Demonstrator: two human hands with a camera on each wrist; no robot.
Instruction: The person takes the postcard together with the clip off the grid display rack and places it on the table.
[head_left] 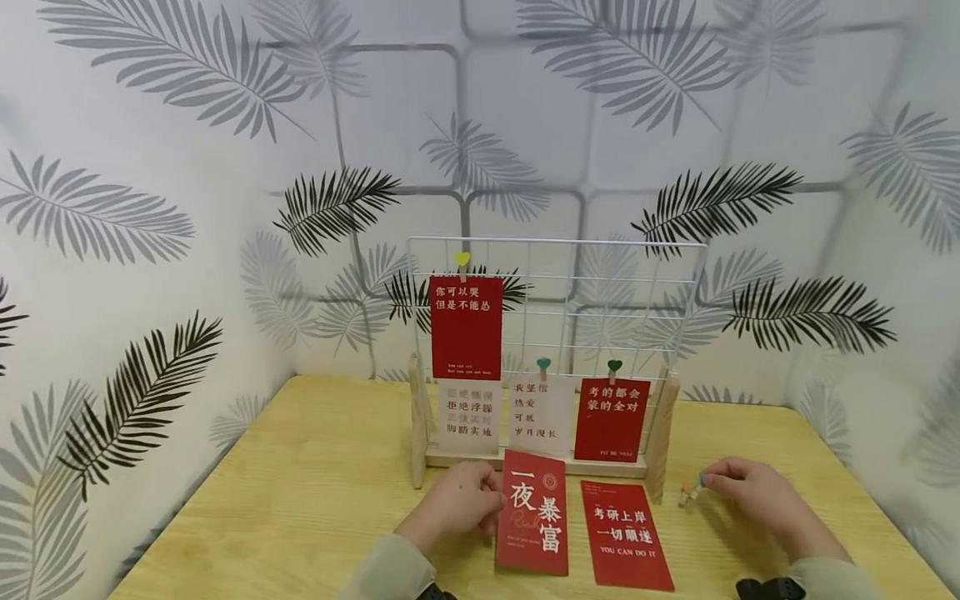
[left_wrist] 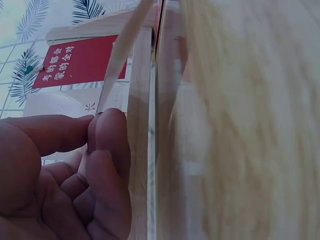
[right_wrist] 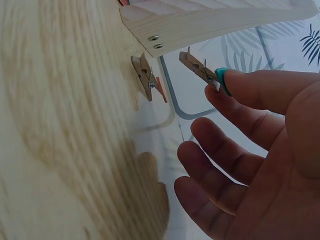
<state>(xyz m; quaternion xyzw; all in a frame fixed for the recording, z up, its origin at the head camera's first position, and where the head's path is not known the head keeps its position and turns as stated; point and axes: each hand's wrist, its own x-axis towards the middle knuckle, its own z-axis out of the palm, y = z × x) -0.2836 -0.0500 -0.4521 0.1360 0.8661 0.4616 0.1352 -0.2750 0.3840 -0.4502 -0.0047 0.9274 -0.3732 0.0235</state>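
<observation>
My left hand (head_left: 463,504) pinches the left edge of a red card (head_left: 551,533) with white lettering, thumb against fingers. That card is tilted up in front of the wire grid rack (head_left: 557,242); in the left wrist view it appears edge-on as a thin strip (left_wrist: 122,52). Between thumb and forefinger, my right hand (head_left: 765,500) pinches a small wooden clothespin (right_wrist: 196,66) by its teal end, just above the table. Beside it a second clothespin (right_wrist: 144,79), with an orange part, rests on the table. Another red card (head_left: 630,533) lies flat between the hands.
The rack has wooden feet (head_left: 663,437). Clipped on it are an upper red card (head_left: 466,333), a lower red card (head_left: 611,429) and a white card (head_left: 540,417), with heart-topped clothespins. Another white card (head_left: 468,417) hangs at lower left. Behind the wooden table (head_left: 300,475) stands a leaf-patterned wall.
</observation>
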